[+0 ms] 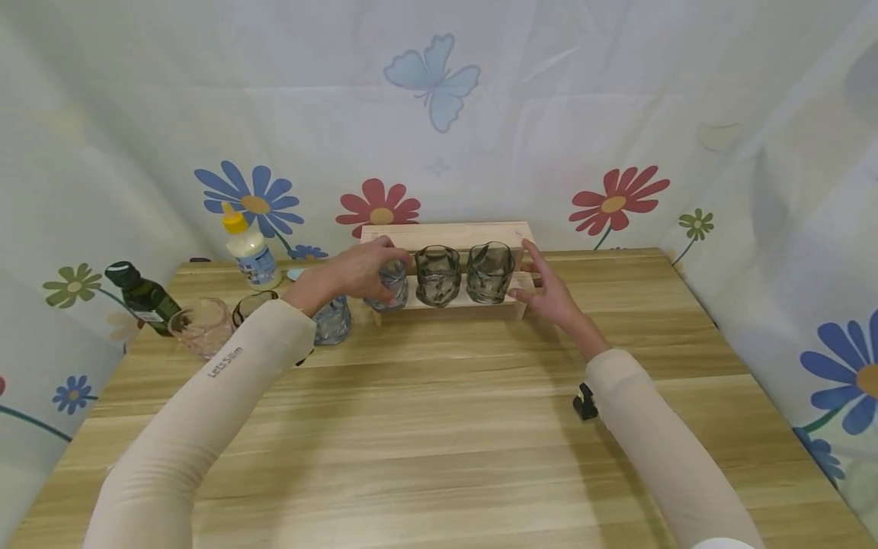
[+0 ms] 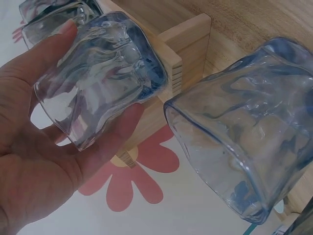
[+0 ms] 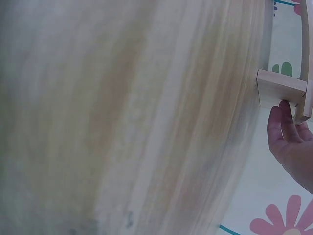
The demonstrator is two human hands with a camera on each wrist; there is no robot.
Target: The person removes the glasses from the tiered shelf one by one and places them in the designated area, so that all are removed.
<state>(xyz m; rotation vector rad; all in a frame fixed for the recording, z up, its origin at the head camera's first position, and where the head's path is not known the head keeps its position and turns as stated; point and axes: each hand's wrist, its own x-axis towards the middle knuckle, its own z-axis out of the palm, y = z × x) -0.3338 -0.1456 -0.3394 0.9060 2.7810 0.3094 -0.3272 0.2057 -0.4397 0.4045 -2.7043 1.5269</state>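
At the left end of a small two-step wooden rack (image 1: 446,235), my left hand (image 1: 353,271) grips a clear blue wavy glass (image 2: 105,73), thumb on one side and fingers on the other. Two smoky grey glasses, a middle one (image 1: 437,278) and a right one (image 1: 490,274), stand beside it in a row on the lower step. My right hand (image 1: 552,297) is at the rack's right end. Its fingers (image 3: 285,122) touch the end piece, and the thumb lies near the front of the lower step. Another blue glass (image 2: 244,132) stands left of the rack.
On the table's left side are a pink glass (image 1: 202,328), a dark-rimmed glass (image 1: 254,305) partly behind my left sleeve, a dark green bottle (image 1: 147,297) and a yellow-capped bottle (image 1: 251,252). A small black object (image 1: 584,402) lies by my right sleeve. A flowered curtain hangs behind.
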